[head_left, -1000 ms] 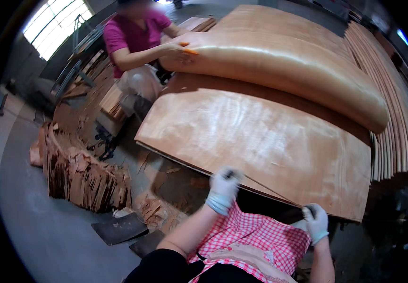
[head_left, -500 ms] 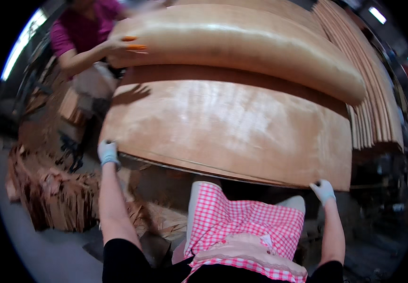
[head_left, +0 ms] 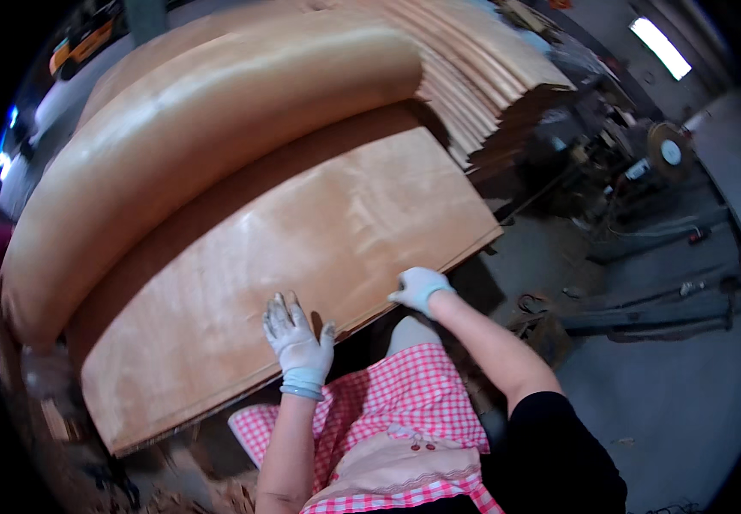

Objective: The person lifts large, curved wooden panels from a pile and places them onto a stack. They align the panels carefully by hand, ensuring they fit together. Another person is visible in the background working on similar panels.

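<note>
A stack of tan wood veneer sheets (head_left: 285, 257) lies in front of me, its long front edge near my body. My left hand (head_left: 300, 347), in a white glove with greyish fingertips, is over the sheet near that edge, fingers spread and holding nothing. To its right my right hand (head_left: 422, 288), also gloved, has its fingers bent at the front edge of the top sheet, pinching it. Its thumb is mostly hidden. Beyond the flat part, a large rolled-over veneer sheet (head_left: 216, 111) curves across the stack, casting a dark shadow below it.
A pile of wavy veneer sheets (head_left: 473, 68) stands at the far right. Machinery with a round disc (head_left: 669, 151) is on the right above the grey floor (head_left: 670, 411). An orange vehicle (head_left: 83, 47) is at the far left. Torn veneer scraps lie at lower left.
My view has swung to the right. My left hand has left the sheet's left corner and moved inward, now spread. My hands are closer together. The co-worker has mostly gone out of view.
</note>
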